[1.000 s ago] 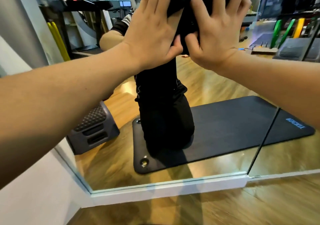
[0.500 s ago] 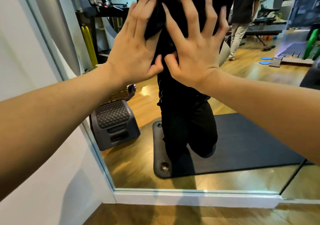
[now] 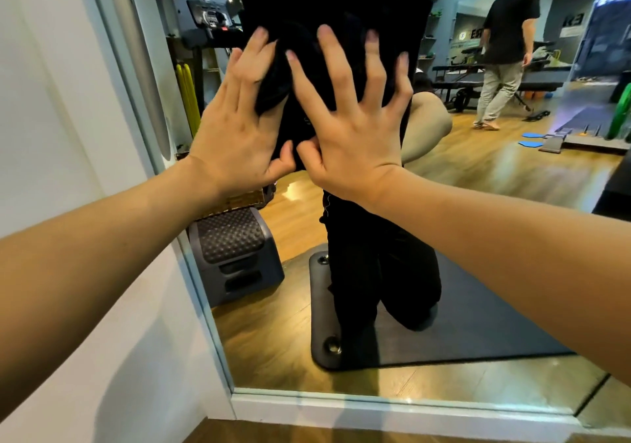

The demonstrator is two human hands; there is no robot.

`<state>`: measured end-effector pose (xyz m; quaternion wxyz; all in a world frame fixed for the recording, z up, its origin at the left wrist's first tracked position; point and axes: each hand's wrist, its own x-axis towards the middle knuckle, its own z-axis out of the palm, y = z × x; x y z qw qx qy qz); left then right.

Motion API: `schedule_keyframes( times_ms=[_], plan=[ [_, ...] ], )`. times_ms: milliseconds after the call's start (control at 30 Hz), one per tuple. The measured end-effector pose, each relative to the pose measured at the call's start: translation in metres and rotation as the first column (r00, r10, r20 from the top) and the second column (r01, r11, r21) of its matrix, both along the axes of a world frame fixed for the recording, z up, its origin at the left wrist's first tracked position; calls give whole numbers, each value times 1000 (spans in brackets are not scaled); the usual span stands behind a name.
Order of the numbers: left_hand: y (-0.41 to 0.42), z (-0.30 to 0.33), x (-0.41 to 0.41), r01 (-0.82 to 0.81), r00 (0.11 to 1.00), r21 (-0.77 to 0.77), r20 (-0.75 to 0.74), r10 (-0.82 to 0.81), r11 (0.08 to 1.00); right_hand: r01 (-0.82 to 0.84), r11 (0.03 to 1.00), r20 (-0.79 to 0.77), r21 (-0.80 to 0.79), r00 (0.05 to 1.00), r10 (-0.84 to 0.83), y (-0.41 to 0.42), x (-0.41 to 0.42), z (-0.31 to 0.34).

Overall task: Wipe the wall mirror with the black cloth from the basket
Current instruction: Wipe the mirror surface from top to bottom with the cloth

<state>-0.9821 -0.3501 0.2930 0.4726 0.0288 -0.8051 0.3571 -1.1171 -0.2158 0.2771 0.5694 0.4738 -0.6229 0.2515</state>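
A black cloth (image 3: pixel 334 8) is spread flat against the wall mirror (image 3: pixel 478 203), high in the view. My left hand (image 3: pixel 239 124) presses its lower left part with fingers spread. My right hand (image 3: pixel 351 124) presses its middle, fingers splayed wide, thumb beside the left thumb. Both palms lie flat on the cloth. The cloth's lower edge is hidden behind my hands. The mirror reflects my kneeling body in black on a dark mat.
The mirror's left frame edge (image 3: pixel 177 237) runs diagonally beside a white wall (image 3: pixel 68 101). A white baseboard (image 3: pixel 375 408) runs under the mirror above the wooden floor. Reflected are a grey textured step (image 3: pixel 235 254), a treadmill, and a standing person (image 3: pixel 505 53) at right.
Both hands with the cloth have slid down and to the left on the mirror. More of the cloth's top now shows, and the view has shifted left toward the white wall.
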Motion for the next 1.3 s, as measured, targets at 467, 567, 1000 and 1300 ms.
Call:
schedule_keyframes(
  times_ms=[467, 567, 1000, 1300],
  plan=[
    [-54, -13, 67, -142, 990, 16, -6, 142, 990, -52, 997, 0, 56, 999, 52, -51, 61, -10],
    [-68, -15, 85, -154, 988, 16, -3, 154, 988, -62, 995, 1, 77, 998, 62, -66, 77, -12],
    [-89, -34, 120, -267, 963, 131, 2, 269, 955, -101, 987, 24, 123, 995, 99, -102, 116, -27],
    [-74, -66, 120, -328, 944, 206, 100, 313, 922, -106, 962, 7, 251, 994, 108, -87, 108, -53]
  ],
)
